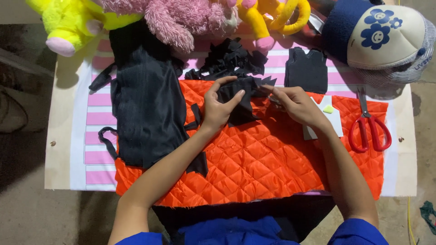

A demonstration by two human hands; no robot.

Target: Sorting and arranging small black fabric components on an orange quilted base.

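— While the head view looks straight down, what do the hands have?

— Both are on a jagged black fabric piece [238, 97] lying on the orange quilted cloth [268, 159], near the desk's [61, 159] middle, toward the far edge. The left hand [219, 109] has its fingers [236, 97] spread flat on the piece, thumb arched over its top, pressing rather than clenched. The right hand [297, 105] pinches the piece's right end between thumb and fingertips.

— Which way does that piece run?

— Its long axis goes roughly left to right, parallel to the far edge, with pointed zigzag teeth facing the far side. A lobe hangs toward the near edge.

— What lies around it?

— More black scraps [234, 59] sit just beyond it. A long black garment [145, 100] stretches near-to-far on the left part. A small black vest shape [307, 70] rests toward the far right, red-handled scissors [370, 127] near the right edge with blades pointing away. A white card [334, 120] with a yellow-green chip [328, 109] lies beside the right wrist. Plush toys [177, 18] and a flowered cap [386, 36] line the far edge.
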